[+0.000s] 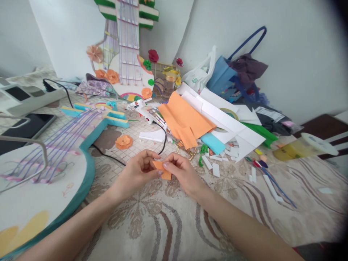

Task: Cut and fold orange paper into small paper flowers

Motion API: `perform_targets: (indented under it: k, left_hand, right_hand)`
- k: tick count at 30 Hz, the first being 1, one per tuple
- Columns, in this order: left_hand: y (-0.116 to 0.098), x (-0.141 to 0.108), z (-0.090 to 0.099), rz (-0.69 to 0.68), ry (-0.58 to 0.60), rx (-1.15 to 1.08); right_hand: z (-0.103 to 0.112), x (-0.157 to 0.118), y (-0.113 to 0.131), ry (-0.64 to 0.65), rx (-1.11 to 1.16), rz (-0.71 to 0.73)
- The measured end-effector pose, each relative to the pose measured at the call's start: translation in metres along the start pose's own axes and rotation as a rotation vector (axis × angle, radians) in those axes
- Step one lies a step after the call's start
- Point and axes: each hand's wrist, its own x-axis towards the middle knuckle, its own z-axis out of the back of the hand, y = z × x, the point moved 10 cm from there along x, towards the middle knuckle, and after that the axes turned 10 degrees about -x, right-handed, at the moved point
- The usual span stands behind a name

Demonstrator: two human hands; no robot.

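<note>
The orange piece lies between the fingertips of the left hand and the right hand, to the right of the one and to the left of the other, and touches both. Neither hand is clearly nearer. Its long axis slants from upper left, by the left fingers, to lower right, below the right thumb. Each hand is closed in a pinch on it, held up over the middle of the table, well in from the back edge by the wall.

Counted: one orange piece in the hands; one orange sheet on the pile beyond the right hand, with one orange strip at its near side; one orange flower lying beyond the left hand; one glue gun farther back; one pair of scissors, partly covered. Two guitars show plainly: a flat one at the table's left and an upright one toward the back edge. One cup lies tipped toward the right edge. The white scraps overlap too much to count.
</note>
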Motion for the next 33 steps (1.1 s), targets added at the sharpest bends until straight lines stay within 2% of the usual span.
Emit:
perform_targets:
  k: [4,8,33]
  left_hand:
    - [0.003,0.0,-0.001,0.083,0.001,-0.006]
    - [0.002,-0.001,0.001,0.085,-0.007,0.04]
    - [0.003,-0.001,0.014,0.093,-0.131,-0.055]
  right_hand:
    - [0.004,-0.001,0.006,-0.016,-0.068,0.072]
    - [0.004,-0.003,0.009,-0.013,-0.1,0.113]
    - [0.004,-0.002,0.008,-0.026,-0.095,0.079]
